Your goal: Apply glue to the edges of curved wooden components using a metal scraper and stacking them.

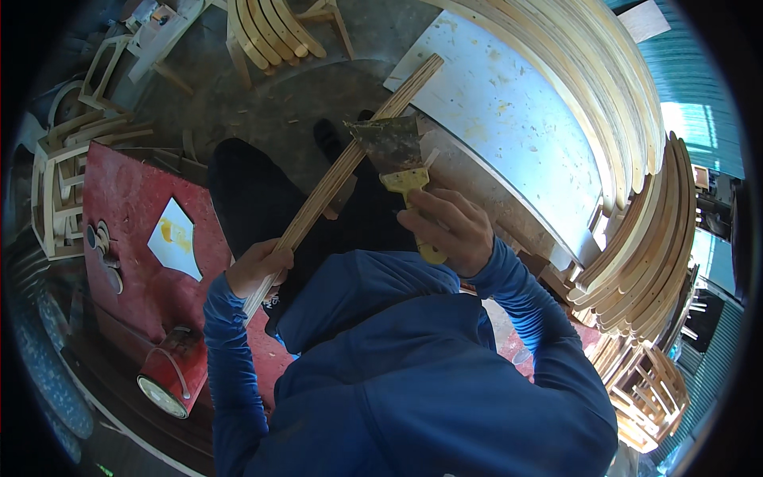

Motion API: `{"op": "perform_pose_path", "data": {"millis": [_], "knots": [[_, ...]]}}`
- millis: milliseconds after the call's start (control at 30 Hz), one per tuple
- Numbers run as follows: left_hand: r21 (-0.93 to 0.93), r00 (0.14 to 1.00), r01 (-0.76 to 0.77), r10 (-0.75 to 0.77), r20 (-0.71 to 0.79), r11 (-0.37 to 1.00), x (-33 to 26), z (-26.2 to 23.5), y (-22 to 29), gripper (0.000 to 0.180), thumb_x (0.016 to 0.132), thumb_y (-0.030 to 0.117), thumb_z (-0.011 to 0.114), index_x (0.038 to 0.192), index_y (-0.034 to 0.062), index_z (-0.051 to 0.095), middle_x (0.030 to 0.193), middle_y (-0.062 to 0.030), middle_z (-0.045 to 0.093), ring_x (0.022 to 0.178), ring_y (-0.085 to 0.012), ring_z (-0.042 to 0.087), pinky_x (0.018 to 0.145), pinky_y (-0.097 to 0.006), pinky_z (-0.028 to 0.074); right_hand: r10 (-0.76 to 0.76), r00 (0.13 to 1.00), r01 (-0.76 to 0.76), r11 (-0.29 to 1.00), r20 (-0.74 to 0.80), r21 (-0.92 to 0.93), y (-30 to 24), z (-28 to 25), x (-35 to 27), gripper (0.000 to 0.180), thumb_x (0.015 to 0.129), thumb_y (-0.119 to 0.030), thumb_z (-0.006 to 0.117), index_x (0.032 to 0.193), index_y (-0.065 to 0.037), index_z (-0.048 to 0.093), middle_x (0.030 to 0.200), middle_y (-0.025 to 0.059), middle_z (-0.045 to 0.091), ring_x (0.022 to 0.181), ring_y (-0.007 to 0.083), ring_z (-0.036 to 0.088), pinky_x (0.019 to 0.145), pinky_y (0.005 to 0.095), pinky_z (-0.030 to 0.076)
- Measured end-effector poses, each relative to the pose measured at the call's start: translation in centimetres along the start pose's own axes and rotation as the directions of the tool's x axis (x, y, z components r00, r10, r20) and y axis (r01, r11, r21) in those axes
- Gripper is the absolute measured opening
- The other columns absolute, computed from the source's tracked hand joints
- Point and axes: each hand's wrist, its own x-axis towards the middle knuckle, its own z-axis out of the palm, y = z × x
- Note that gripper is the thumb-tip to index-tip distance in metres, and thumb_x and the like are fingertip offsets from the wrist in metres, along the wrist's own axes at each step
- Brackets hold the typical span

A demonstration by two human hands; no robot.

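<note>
A long, slim wooden strip (330, 187) with layered edges slants across my lap, its far end by the corner of a pale board. Near its lower end my left hand (261, 269) is closed around it. My right hand (451, 230) grips the yellow handle of a putty knife (404, 176). The knife's wide, stained metal blade points away from me, and its left corner overlaps the strip; whether it presses on the wood I cannot tell.
A pale, glue-spotted board (509, 103) lies to the right, beside stacked curved wooden pieces (636, 246). At left, a red surface (127, 199) bears a white card (176, 242) with yellow paste. A red paint can (176, 366) is nearer me. Wooden frames (60, 187) stand far left.
</note>
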Motion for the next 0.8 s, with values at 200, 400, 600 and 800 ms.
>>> {"op": "perform_pose_path", "data": {"millis": [200,400,600,800], "knots": [[0.020,0.999,-0.014,0.013,0.032,1.000,0.1,-0.2,-0.2,0.029,0.102,0.037,0.050,0.094,0.0095,0.052,0.061,-0.0014,0.047,0.043,-0.0108,0.044,0.039,-0.026,0.037,0.028,0.997,-0.026,0.999,0.078,-0.031,-0.2,-0.5,-1.1,0.052,0.072,-0.011,0.072,0.122,-0.002,0.066,0.125,0.0192,0.059,0.102,0.0332,0.064,0.081,0.0398,0.059],[0.021,0.999,-0.003,0.002,0.032,1.000,0.0,0.1,0.2,0.029,0.102,0.037,0.049,0.093,0.0096,0.052,0.061,-0.0009,0.047,0.044,-0.0108,0.045,0.040,-0.026,0.038,0.045,0.994,-0.043,0.999,0.101,-0.019,-0.9,-2.3,-1.0,0.052,0.071,-0.011,0.074,0.121,-0.001,0.066,0.122,0.0195,0.061,0.103,0.0338,0.065,0.083,0.0400,0.058],[0.062,1.000,-0.026,0.027,-0.011,0.998,-0.3,0.8,0.5,0.030,0.101,0.038,0.051,0.091,0.0093,0.053,0.061,-0.0011,0.048,0.044,-0.0112,0.046,0.040,-0.026,0.039,0.242,0.967,-0.249,0.962,0.075,0.110,-1.8,-6.0,1.3,0.050,0.070,-0.006,0.076,0.119,-0.002,0.066,0.121,0.0182,0.062,0.101,0.0328,0.066,0.085,0.0394,0.057],[0.074,0.999,-0.015,0.019,-0.046,0.997,-0.6,1.3,0.7,0.028,0.101,0.035,0.053,0.092,0.0089,0.053,0.061,-0.0012,0.048,0.044,-0.0113,0.047,0.039,-0.027,0.039,0.147,0.978,-0.143,0.989,0.151,-0.040,-2.0,-5.0,2.1,0.048,0.073,-0.002,0.075,0.120,-0.003,0.066,0.119,0.0160,0.063,0.100,0.0331,0.067,0.083,0.0391,0.057]]}}
